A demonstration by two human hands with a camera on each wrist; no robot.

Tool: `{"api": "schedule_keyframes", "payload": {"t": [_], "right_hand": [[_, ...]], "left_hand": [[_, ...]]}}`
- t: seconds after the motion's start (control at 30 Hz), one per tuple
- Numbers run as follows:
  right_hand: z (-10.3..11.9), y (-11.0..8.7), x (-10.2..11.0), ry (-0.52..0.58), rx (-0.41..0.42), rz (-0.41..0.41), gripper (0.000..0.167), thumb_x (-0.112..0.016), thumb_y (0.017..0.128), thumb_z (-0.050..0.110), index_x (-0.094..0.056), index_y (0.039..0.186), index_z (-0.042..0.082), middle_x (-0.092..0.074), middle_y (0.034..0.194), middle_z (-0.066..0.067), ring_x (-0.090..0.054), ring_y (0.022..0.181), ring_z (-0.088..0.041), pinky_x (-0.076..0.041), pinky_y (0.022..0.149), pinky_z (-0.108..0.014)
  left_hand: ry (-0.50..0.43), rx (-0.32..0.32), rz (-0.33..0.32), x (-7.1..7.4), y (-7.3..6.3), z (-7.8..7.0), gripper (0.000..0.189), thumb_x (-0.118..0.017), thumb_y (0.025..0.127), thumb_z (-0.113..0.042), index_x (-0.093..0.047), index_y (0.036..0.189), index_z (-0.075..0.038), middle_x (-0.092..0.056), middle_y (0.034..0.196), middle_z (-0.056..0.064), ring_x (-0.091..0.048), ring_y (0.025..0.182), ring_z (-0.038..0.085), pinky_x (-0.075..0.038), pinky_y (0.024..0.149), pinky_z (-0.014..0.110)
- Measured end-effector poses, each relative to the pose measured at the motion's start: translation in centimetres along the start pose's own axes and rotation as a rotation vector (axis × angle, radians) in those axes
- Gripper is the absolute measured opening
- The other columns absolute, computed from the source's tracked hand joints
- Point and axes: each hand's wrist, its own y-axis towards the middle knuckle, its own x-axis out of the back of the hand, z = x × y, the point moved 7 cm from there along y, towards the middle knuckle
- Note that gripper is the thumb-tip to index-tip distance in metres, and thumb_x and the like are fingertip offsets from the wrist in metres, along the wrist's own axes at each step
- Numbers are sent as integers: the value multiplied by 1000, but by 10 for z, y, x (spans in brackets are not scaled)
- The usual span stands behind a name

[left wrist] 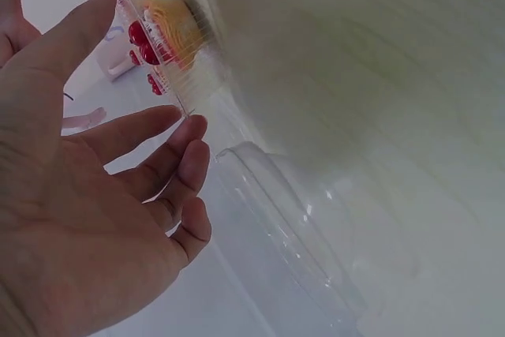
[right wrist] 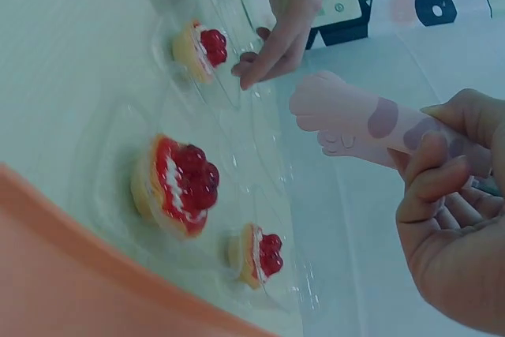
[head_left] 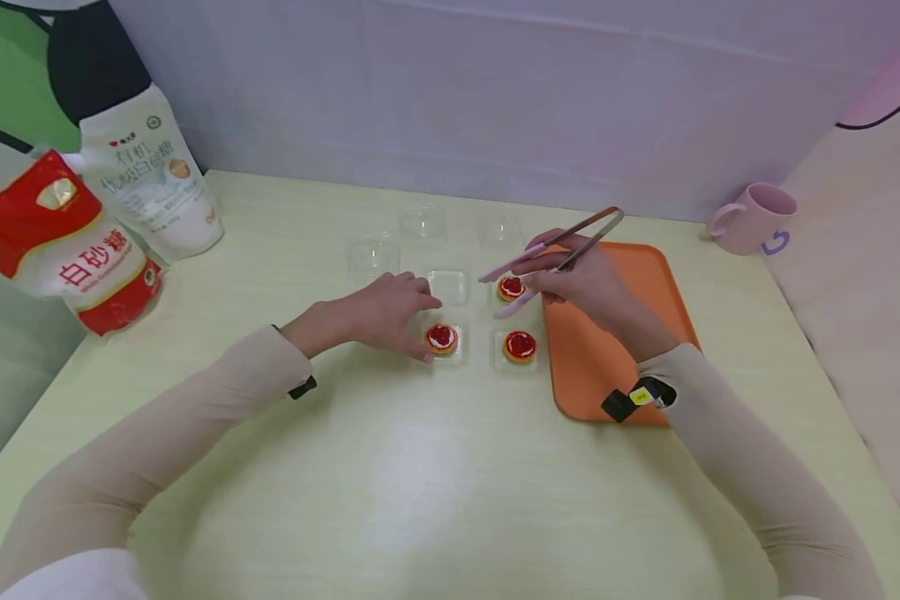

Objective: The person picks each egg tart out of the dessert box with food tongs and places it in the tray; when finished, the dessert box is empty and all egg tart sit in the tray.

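Observation:
My left hand (head_left: 390,312) spreads its thumb and fingers along the edges of a clear plastic container base (left wrist: 207,84), which bears a small tart (head_left: 441,338) topped with red fruit and white cream. Whether it grips that base I cannot tell. My right hand (head_left: 581,279) holds metal tongs (head_left: 598,232) with pink paw-shaped tips (right wrist: 347,108). The tips stand apart, with nothing between them in the right wrist view. Below the tongs sits a second tart (head_left: 511,288), and nearer me a third tart (head_left: 521,347), each on a clear base.
A clear base (head_left: 447,287) without a tart lies beyond the left tart. Several clear lids, one lid (head_left: 423,223) among them, stand behind. An orange tray (head_left: 592,375) lies under my right forearm. Sugar bags (head_left: 90,258) stand left; a pink mug (head_left: 756,218) back right.

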Motion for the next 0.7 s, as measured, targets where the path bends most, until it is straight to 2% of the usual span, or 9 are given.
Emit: {"api": "schedule_keyframes", "payload": {"t": [0.07,0.3,0.53,0.7], "right_hand": [[-1,1,-7,-27,0,1,31,-69,89,0,-56,116,6,-78,102,-9,-58,65,-15,-41,55,-26],[-9,6,-29,-70,-15,41,32,-70,87,-1,-57,116,3,-79,97,-4,-59,60,-15,-44,53,-25],[-17,10,-47,-111,-30,95,33,-68,87,0,-56,118,1,-69,117,-26,-59,59,-13,-45,54,-25],[-22,12,-57,-112,-64,118,33,-68,86,0,-57,117,3,-68,118,-29,-63,63,-17,-44,53,-25]], "left_hand": [[11,2,-6,-2,0,0,80,-81,77,-53,-59,137,-5,-60,125,11,-51,116,29,-41,91,44],[4,4,-34,-4,-1,0,78,-83,75,-51,-62,134,-5,-60,124,10,-52,114,28,-41,90,43],[-18,17,-50,-4,-1,1,76,-83,76,-49,-62,134,-4,-60,124,10,-52,114,28,-41,90,43],[-47,15,-56,-5,-2,1,74,-83,77,-47,-63,133,-3,-61,123,10,-52,113,28,-41,88,42]]}}
